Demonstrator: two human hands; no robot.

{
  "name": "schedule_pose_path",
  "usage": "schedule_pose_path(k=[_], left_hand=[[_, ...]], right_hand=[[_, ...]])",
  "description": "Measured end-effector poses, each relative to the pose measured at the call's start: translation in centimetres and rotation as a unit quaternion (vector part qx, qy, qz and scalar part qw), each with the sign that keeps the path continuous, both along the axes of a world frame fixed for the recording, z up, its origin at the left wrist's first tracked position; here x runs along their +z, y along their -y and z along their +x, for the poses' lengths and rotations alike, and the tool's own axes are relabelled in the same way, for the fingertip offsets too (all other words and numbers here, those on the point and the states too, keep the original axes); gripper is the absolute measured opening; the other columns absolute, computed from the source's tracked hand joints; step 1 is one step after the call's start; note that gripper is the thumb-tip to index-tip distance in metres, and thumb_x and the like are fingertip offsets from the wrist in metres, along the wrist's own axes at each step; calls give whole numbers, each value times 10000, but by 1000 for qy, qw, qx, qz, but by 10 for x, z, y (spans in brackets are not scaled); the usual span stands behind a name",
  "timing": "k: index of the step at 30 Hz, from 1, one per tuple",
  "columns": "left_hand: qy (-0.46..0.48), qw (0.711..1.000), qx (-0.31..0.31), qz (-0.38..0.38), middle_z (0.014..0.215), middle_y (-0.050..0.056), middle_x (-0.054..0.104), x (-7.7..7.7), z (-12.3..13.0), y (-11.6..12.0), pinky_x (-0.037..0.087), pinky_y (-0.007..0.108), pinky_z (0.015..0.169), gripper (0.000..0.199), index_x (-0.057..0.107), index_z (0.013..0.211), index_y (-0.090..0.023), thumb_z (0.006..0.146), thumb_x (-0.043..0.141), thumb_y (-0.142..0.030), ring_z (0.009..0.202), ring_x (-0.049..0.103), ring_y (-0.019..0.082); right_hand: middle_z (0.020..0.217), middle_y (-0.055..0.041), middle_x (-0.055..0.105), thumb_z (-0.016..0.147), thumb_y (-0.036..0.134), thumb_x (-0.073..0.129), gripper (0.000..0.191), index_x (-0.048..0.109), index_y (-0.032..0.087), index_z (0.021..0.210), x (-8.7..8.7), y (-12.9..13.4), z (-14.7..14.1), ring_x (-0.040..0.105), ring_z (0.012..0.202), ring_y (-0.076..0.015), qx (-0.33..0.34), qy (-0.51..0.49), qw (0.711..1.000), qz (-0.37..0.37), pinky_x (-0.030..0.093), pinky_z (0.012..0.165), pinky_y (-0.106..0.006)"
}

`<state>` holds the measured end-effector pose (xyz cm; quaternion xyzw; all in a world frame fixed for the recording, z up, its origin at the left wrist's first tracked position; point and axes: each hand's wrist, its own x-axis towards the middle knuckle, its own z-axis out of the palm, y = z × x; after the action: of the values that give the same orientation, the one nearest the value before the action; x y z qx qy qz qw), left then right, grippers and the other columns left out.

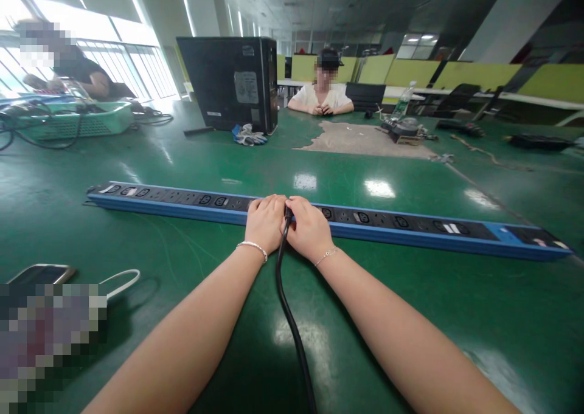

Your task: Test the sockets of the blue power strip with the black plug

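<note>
A long blue power strip (182,205) with a row of black sockets lies across the green table. Over its middle, my left hand (267,220) and my right hand (308,227) meet side by side. Between them is the plug end of a black cable (289,317), which runs down toward me. My right hand's fingers are closed round the plug. The fingers of my left hand are bent together over the strip beside the plug; their tips are partly hidden. Whether the plug sits inside a socket cannot be seen.
A black computer case (223,86) stands at the back, with gloves (249,135) at its foot. A green basket (86,122) of cables is at the far left. A phone (43,274) lies front left. One person sits across the table, another at the left.
</note>
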<state>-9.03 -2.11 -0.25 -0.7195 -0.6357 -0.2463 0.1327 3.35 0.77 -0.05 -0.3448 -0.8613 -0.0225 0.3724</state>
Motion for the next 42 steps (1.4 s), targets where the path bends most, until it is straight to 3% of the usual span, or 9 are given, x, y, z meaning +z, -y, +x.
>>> schedule_pose_path(k=[6,16,23,34,42], left_hand=[[-1,1000,16,0,1223,107,596,1,3,3,279,401,1004,346,475,1191,-167,860,384,-210,1195,470,225],[14,1000,21,7,1167,110,616,0,4,0,305,384,974,340,488,1162,-152,842,423,-244,1151,495,234],[11,1000,20,1,1164,104,616,1,3,0,323,373,944,309,490,1152,-169,863,396,-225,1139,499,220],[18,1000,22,2,1141,82,619,0,4,-2,323,364,936,277,489,1133,-175,893,381,-261,1125,491,202],[35,999,24,-13,1147,82,615,3,5,-1,323,369,936,305,491,1145,-178,870,432,-295,1129,490,216]], right_hand=[[1119,-100,627,796,121,432,292,580,168,1043,0,-3,1,583,1013,-202,1,-18,999,-30,475,886,-321],[1147,-71,620,816,148,445,322,562,186,1113,8,-4,0,568,1050,-212,-5,-22,995,-102,459,923,-357],[1139,-91,628,808,161,448,346,542,170,1140,10,-2,-1,575,1039,-225,-29,8,995,-90,450,900,-365],[969,-78,680,813,218,464,299,566,211,1094,15,-2,-1,621,875,-246,-70,24,992,-99,455,754,-350],[927,-46,695,785,273,504,288,597,246,1056,14,-7,1,625,809,-236,-84,-14,984,-154,456,681,-326]])
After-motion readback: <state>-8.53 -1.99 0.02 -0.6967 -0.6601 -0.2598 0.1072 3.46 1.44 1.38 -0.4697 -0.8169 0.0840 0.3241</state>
